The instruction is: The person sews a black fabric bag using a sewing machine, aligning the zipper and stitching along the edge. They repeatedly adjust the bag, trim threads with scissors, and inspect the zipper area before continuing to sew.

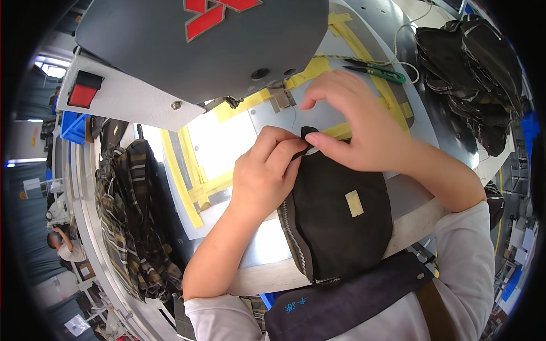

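Observation:
A dark brown fabric bag piece (335, 233) hangs over the table's front edge toward my lap. A metal zipper (290, 227) runs down its left side, and a small strip of yellow tape (354, 203) is stuck on its face. My left hand (261, 167) is closed, pinching the piece at its upper left corner, beside a small black fabric tab (309, 132). Over the upper right of the piece is my right hand (364, 125), its fingers apart and thumb tip close to the tab. Whether that thumb touches the tab, I cannot tell.
A grey sewing machine head (210, 51) stands just beyond my hands, its metal foot (281, 99) over the yellow-taped plate. Green-handled thread snips (381, 72) lie behind my right hand. Dark zippered pieces (472, 74) are heaped at right, plaid fabric (133, 221) at left.

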Demonstrator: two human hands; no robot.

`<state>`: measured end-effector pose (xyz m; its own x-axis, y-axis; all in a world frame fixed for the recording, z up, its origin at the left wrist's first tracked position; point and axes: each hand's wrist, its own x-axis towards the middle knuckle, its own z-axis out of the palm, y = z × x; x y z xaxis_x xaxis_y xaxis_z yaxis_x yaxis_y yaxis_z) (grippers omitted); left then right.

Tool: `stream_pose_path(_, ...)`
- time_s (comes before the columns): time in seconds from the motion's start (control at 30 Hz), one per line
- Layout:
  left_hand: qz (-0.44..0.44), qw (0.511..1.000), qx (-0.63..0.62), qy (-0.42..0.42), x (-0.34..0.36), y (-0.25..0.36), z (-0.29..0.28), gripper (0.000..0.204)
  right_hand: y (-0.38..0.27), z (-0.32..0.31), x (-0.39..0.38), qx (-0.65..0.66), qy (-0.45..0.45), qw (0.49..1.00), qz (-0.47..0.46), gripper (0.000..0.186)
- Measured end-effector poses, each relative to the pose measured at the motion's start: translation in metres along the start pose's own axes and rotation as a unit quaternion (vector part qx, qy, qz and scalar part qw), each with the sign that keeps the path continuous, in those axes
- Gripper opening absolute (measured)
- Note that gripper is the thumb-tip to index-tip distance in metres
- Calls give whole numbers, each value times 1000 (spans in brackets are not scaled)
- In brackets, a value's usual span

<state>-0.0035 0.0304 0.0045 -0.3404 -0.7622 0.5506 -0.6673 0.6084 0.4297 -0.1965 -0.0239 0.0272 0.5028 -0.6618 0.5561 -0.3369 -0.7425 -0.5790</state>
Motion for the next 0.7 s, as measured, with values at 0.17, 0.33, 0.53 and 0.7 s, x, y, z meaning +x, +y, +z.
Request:
stream_pose_path(0.17,76,995,38,-55,-4,8,3,24,17,1,-3,13,-208,973,100,8)
stream_pose_path(0.33,96,993,51,-56,-4,6,6,25,9,12,-8,-18,-107,994,5,5)
stream_pose_path(0.53,-15,993,11,116,1,2,2,37,1,9,-14,-88,-1,985,-152,17)
stream_pose_path(0.7,-8,992,21,123,-2,0,1,33,3,8,-19,-145,-3,968,-203,28)
